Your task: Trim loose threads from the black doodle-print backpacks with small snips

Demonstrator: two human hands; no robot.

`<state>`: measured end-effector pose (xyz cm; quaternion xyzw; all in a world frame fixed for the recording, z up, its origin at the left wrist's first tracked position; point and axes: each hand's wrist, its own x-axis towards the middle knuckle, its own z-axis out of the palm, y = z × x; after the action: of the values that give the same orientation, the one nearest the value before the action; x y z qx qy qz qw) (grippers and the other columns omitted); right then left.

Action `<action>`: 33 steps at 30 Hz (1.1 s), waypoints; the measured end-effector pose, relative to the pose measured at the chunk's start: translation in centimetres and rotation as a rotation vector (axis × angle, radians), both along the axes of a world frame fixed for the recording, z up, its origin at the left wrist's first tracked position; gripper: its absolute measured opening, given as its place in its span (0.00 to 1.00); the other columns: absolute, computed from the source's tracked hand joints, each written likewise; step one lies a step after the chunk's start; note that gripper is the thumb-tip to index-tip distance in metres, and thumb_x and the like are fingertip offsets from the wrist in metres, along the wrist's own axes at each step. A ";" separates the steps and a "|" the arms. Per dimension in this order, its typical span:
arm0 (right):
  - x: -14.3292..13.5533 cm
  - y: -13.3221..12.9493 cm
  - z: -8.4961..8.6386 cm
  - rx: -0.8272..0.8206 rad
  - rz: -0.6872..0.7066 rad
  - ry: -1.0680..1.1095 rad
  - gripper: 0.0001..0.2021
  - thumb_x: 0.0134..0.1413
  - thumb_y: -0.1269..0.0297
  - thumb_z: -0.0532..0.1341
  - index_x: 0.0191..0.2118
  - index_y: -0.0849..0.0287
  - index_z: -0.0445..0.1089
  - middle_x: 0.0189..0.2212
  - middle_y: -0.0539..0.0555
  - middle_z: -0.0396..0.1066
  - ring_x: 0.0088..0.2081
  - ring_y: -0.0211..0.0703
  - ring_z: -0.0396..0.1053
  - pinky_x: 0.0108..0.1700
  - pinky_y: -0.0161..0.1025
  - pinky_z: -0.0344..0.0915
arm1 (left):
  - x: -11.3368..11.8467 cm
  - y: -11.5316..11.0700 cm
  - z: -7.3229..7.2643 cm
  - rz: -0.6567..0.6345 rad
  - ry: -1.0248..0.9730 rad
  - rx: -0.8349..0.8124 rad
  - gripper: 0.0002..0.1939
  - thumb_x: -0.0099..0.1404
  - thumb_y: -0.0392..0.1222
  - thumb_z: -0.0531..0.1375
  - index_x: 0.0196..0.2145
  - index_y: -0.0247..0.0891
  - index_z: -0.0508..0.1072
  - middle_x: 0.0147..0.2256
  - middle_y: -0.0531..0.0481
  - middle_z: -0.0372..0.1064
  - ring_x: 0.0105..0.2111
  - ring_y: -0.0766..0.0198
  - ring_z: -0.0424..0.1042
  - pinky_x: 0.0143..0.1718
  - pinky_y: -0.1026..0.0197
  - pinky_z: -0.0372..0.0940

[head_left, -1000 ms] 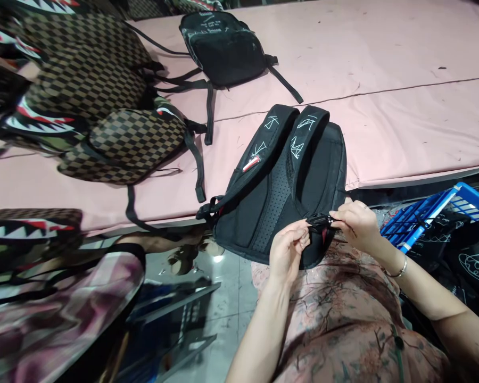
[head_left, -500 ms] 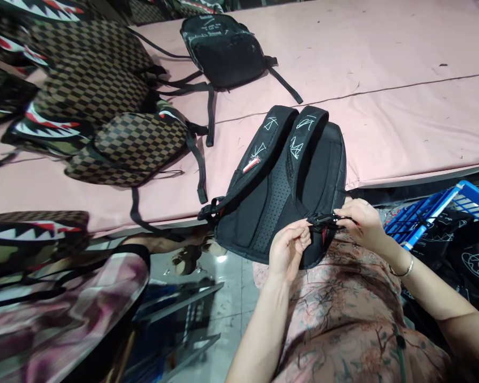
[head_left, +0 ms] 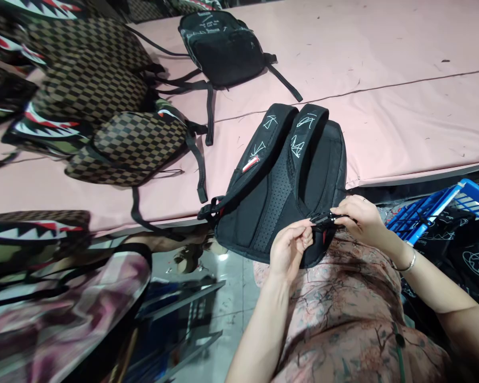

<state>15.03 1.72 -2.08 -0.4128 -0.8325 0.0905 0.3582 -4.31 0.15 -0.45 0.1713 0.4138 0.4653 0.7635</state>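
A black backpack [head_left: 279, 191] rests with its back panel up, partly on the table edge and partly against my body. White line drawings mark its two shoulder straps, and a small red-and-white tag [head_left: 250, 164] sits on the left one. At the backpack's lower right, my left hand [head_left: 290, 246] is closed in a pinch on one end of a black strap buckle [head_left: 322, 218]. My right hand [head_left: 357, 215] pinches the other end, where thin black webbing passes through. The fingertips hide part of the buckle.
On the pink-covered table [head_left: 391, 106] lie checkered backpacks [head_left: 139, 143] with shark-mouth prints and another black backpack [head_left: 231, 56]. To the right stands a blue crate [head_left: 477, 194] beside more black bags [head_left: 475, 260]. Another person's plaid garment [head_left: 72, 319] shows at lower left.
My right hand has shifted slightly left, closer to my left hand, and less loose webbing shows between them. The backpack has stayed in place.
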 end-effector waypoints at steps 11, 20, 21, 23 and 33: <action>-0.4 -0.4 0.1 0.044 -0.042 -0.001 0.09 0.58 0.62 0.54 0.35 0.57 0.70 0.28 0.53 0.70 0.30 0.41 0.63 0.36 0.40 0.57 | -0.1 -0.1 0.1 -0.009 -0.020 -0.003 0.10 0.49 0.35 0.58 0.27 0.27 0.75 0.18 0.53 0.57 0.20 0.73 0.56 0.22 0.68 0.51; -0.9 -1.0 -1.3 -0.370 -0.281 0.406 0.07 0.54 0.63 0.56 0.37 0.57 0.68 0.29 0.51 0.68 0.33 0.41 0.66 0.35 0.38 0.61 | 1.1 -0.2 -0.5 0.126 0.144 -0.017 0.15 0.48 0.47 0.65 0.21 0.32 0.69 0.16 0.59 0.51 0.17 0.76 0.51 0.19 0.70 0.47; -1.0 -1.2 -1.3 -0.385 -0.287 0.408 0.07 0.54 0.63 0.56 0.37 0.57 0.68 0.29 0.51 0.68 0.33 0.41 0.66 0.35 0.38 0.61 | 1.4 -0.2 -0.5 0.155 0.209 -0.004 0.16 0.47 0.48 0.66 0.20 0.33 0.67 0.16 0.60 0.51 0.17 0.76 0.50 0.19 0.70 0.47; -1.1 -1.4 -1.1 -0.386 -0.281 0.398 0.07 0.54 0.62 0.56 0.37 0.57 0.68 0.29 0.52 0.68 0.33 0.41 0.65 0.35 0.38 0.61 | 2.0 -0.4 -0.6 0.187 0.322 0.018 0.18 0.44 0.48 0.68 0.19 0.33 0.65 0.15 0.61 0.51 0.16 0.77 0.49 0.18 0.71 0.45; -1.0 -1.7 0.0 -0.308 -0.085 0.324 0.07 0.58 0.64 0.54 0.35 0.58 0.68 0.28 0.53 0.69 0.32 0.42 0.66 0.33 0.38 0.61 | 1.9 -1.0 -1.0 0.176 0.456 0.151 0.12 0.43 0.41 0.68 0.26 0.35 0.74 0.20 0.57 0.61 0.21 0.74 0.57 0.25 0.69 0.54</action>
<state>14.00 0.00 -2.07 -0.4773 -0.7223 0.2667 0.4235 -2.38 -0.87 -1.40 0.2913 0.5526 0.5090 0.5921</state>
